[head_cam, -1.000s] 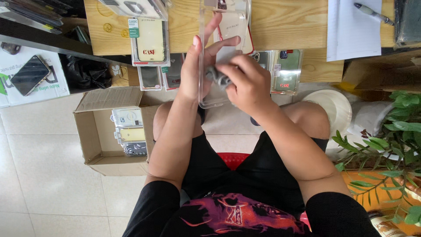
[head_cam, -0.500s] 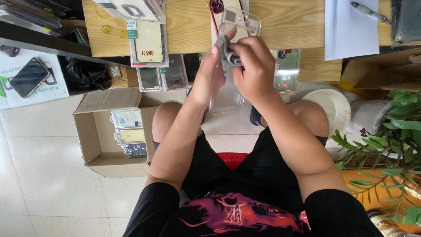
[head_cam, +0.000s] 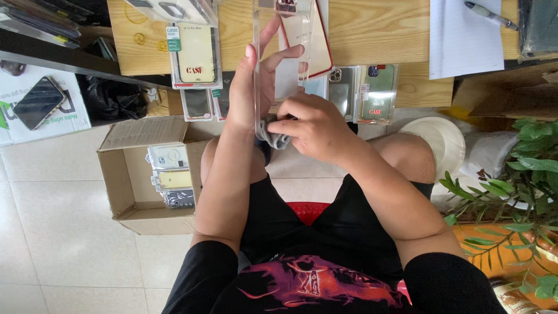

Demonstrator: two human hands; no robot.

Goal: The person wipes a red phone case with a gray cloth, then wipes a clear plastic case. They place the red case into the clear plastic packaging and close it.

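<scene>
A clear plastic sleeve [head_cam: 283, 64], long and glossy, stands upright at about 12 o'clock from the person's lap, in front of the wooden table edge [head_cam: 372, 46]. Through it a phone case with a red rim [head_cam: 311, 43] shows, its camera cut-out at the top; whether that case sits inside the sleeve or lies on the table behind it cannot be told.

The left hand [head_cam: 256, 87] rises from a forearm that runs up from 7 o'clock. Its palm faces right, the fingers spread and stretched upward along the sleeve's left edge and back, gripping it. The right hand [head_cam: 311, 125] comes in from 4 o'clock, curled into a loose fist at the sleeve's lower end, pinching a small grey cloth [head_cam: 274, 137] against the plastic. The cloth bunches just below the knuckles, at 6 o'clock of the sleeve.

Behind the hands, at 12 to 1 o'clock, packaged phone cases [head_cam: 363, 90] hang over the table edge. At 11 o'clock lies a yellow case in a clear box [head_cam: 195, 55]. At 9 o'clock, on the tiled floor, an open cardboard box [head_cam: 125, 174] holds more boxed cases. At 2 o'clock a white sheet [head_cam: 465, 40] with a pen [head_cam: 491, 15] rests on the table, and at 3 o'clock stands a green leafy plant [head_cam: 532, 168].
</scene>
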